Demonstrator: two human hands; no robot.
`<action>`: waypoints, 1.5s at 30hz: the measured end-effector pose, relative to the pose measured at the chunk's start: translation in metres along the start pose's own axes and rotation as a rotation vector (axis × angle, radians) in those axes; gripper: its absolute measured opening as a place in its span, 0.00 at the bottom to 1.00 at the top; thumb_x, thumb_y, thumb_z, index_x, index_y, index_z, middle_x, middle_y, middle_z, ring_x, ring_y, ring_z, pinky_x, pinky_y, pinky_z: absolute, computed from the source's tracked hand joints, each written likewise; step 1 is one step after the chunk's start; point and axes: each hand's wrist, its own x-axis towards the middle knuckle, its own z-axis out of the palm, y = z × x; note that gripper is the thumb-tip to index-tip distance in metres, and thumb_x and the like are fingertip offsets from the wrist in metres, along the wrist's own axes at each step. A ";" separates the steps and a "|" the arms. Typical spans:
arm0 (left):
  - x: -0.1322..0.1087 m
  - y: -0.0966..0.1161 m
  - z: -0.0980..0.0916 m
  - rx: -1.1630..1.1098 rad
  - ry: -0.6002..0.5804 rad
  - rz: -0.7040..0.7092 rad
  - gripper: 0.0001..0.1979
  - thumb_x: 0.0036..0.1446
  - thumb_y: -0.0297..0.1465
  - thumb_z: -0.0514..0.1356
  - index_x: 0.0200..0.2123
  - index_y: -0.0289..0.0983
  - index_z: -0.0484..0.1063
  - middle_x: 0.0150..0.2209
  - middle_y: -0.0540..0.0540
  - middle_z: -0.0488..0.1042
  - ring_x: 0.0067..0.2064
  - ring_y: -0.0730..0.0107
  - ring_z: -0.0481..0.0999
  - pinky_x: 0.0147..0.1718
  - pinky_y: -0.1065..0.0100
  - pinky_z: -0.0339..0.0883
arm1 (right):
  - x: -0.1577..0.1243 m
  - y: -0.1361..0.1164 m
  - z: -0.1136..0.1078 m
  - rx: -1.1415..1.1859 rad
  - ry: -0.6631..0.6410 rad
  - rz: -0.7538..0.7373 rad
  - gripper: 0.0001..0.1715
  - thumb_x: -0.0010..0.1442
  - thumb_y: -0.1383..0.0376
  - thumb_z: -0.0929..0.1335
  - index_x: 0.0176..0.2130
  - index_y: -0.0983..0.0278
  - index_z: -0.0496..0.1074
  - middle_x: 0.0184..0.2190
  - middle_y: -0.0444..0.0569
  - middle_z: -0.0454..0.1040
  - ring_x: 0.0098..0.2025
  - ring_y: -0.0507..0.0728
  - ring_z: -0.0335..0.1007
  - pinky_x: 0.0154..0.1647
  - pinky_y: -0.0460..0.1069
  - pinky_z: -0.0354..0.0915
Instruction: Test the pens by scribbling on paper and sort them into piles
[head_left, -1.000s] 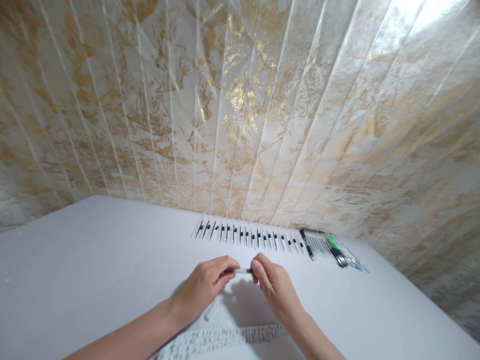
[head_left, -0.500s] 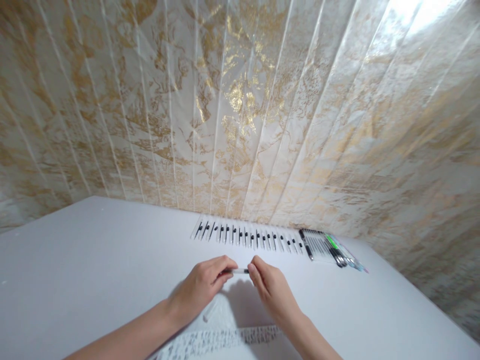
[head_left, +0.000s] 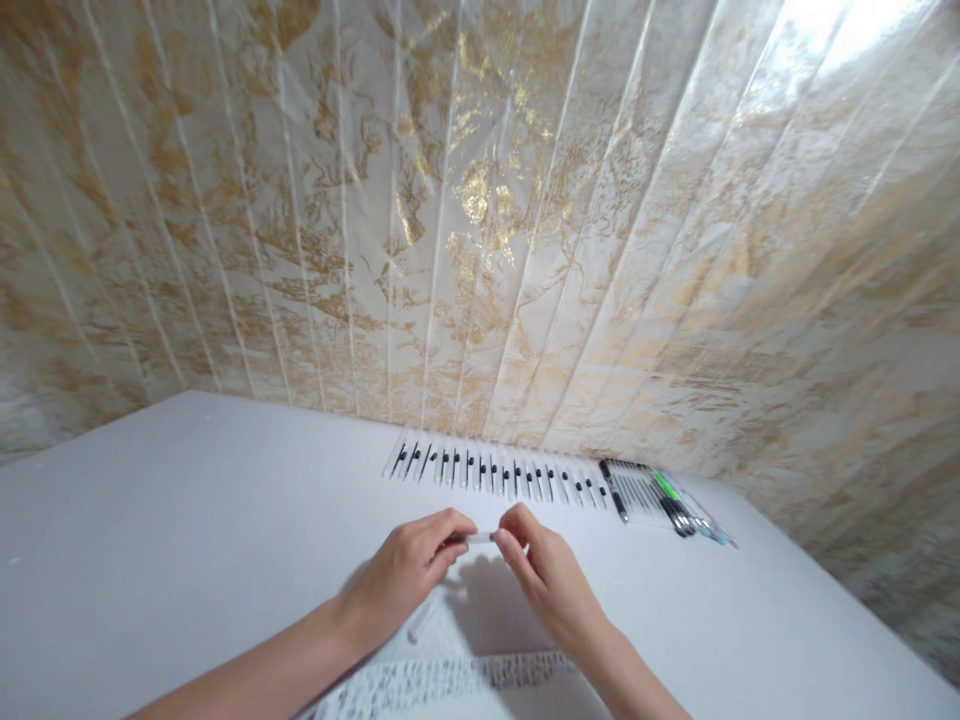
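At the near edge of the white table point(head_left: 187, 540), a sheet with dark handwriting point(head_left: 450, 680), cut off by the bottom of the view. Lines of script run across it; strokes too small and blurred to read, language uncertain. Forearms cover parts of its left and right sides.

Just beyond the sheet, a clear tube-like piece point(head_left: 418, 625) lies slanted beside the left wrist, partly screened by it; outline faint.

Above the table, mid-view, the left hand point(head_left: 420, 555) and right hand point(head_left: 544, 565) share a slim pen part point(head_left: 480, 538), held roughly level between them. Left fingers closed around one end, which they hide. Right thumb and forefinger pinch the dark opposite end; its tip is mostly lost behind them. Only a short pale middle shows. Shadow on the table below.

Farther off, a long row of clear pen pieces point(head_left: 495, 472) with black parts, side by side; too small for a sure count. At its right end, a cluster of black-and-clear pens point(head_left: 637, 490), a bright green strip point(head_left: 665, 484) along it. Any brand or print illegible.

Behind everything, creased gold-and-white sheeting point(head_left: 480, 200), glare at upper right washing out its pattern.
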 end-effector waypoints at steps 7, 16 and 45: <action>-0.001 0.001 -0.001 0.031 -0.022 0.072 0.09 0.62 0.21 0.55 0.41 0.40 0.70 0.36 0.52 0.75 0.38 0.71 0.76 0.40 0.73 0.65 | 0.002 0.007 0.015 0.326 -0.061 0.153 0.28 0.66 0.48 0.53 0.21 0.59 0.56 0.14 0.39 0.57 0.16 0.50 0.51 0.19 0.45 0.50; 0.001 0.000 -0.001 0.048 0.015 0.072 0.09 0.62 0.21 0.54 0.40 0.39 0.70 0.34 0.50 0.75 0.36 0.69 0.75 0.37 0.72 0.65 | 0.000 0.001 0.011 0.449 0.040 0.123 0.24 0.59 0.47 0.65 0.23 0.60 0.58 0.19 0.38 0.57 0.22 0.50 0.52 0.22 0.44 0.50; -0.045 0.000 0.005 0.728 -0.147 0.036 0.14 0.61 0.21 0.48 0.35 0.38 0.71 0.33 0.46 0.73 0.31 0.60 0.71 0.32 0.62 0.61 | -0.097 0.035 -0.031 0.644 0.268 0.499 0.13 0.54 0.56 0.70 0.32 0.63 0.68 0.18 0.37 0.62 0.17 0.49 0.55 0.18 0.44 0.56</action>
